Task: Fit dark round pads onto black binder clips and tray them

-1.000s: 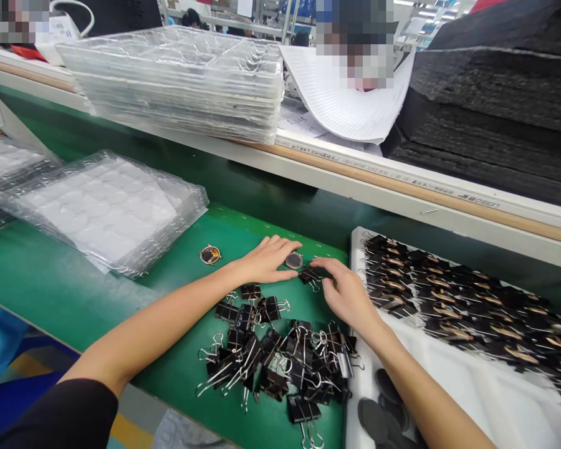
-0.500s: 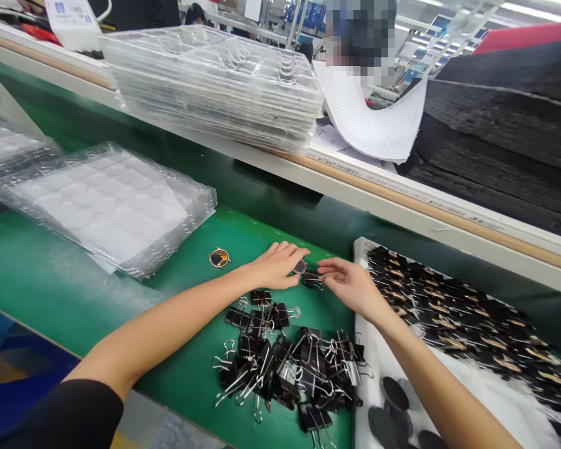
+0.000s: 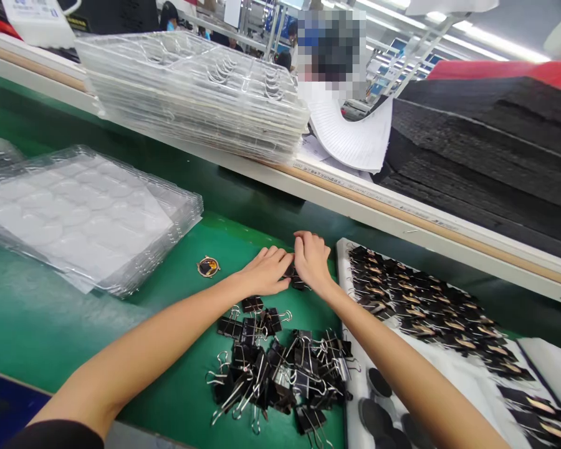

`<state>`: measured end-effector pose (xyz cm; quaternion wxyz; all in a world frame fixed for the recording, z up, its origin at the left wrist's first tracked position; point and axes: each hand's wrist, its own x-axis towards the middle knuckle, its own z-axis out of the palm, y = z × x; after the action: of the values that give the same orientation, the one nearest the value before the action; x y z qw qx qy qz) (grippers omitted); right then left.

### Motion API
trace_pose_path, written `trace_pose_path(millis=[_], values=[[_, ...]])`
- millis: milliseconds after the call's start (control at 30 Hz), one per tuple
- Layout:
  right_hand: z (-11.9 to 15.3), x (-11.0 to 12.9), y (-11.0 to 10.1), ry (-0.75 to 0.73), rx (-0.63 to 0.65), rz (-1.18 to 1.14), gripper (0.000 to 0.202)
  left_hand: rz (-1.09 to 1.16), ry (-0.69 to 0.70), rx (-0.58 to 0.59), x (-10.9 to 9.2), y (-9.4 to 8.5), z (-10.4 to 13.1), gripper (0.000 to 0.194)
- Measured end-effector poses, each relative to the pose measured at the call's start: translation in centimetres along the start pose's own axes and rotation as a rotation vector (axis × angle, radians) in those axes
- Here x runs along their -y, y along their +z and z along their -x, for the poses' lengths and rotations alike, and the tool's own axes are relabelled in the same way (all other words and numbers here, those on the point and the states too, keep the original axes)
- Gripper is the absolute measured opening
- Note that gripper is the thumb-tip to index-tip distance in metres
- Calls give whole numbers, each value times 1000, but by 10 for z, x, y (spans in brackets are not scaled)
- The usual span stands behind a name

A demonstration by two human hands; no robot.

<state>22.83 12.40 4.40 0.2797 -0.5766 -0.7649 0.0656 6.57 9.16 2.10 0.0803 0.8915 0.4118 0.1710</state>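
My left hand (image 3: 267, 271) is closed on a small dark round piece (image 3: 288, 270), likely a watch case, its thumb and fingers at the edge. A black binder clip (image 3: 300, 284) sits against that piece, partly covered by my right hand (image 3: 312, 260), whose fingers are bent over the clip. How the clip's jaws meet the piece is hidden. To the left, a gold-rimmed watch case (image 3: 208, 267) with a dark and orange face lies flat on the green table (image 3: 168, 324). Below my hands is a heap of loose black binder clips (image 3: 280, 368).
On the right, a white foam-lined tray (image 3: 350, 374) carries rows of clipped pieces (image 3: 430, 305) and several dark discs (image 3: 376, 418). Clear plastic trays (image 3: 84, 218) lie at left. More trays (image 3: 191, 93), curled paper (image 3: 355, 137) and black sheets (image 3: 486, 143) occupy the shelf. A person is beyond.
My right hand has come left and turned over, closing in over the clip beside my left hand. My left hand keeps the round piece. The camera view has shifted slightly.
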Motion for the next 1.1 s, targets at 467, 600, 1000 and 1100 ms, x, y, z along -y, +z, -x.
trace_pose_path(millis=[467, 600, 1000, 1100], values=[[8, -29, 9, 170, 40, -237, 51, 279, -22, 44, 11, 1, -4, 58], [12, -35, 12, 164, -12, -276, 52, 317, -13, 82, 10, 2, -6, 62], [11, -40, 16, 226, -31, -298, 48, 374, -1, 67, 7, 8, -9, 66], [10, -38, 15, 231, -36, -299, 48, 361, -6, 79, 5, 7, -9, 65]])
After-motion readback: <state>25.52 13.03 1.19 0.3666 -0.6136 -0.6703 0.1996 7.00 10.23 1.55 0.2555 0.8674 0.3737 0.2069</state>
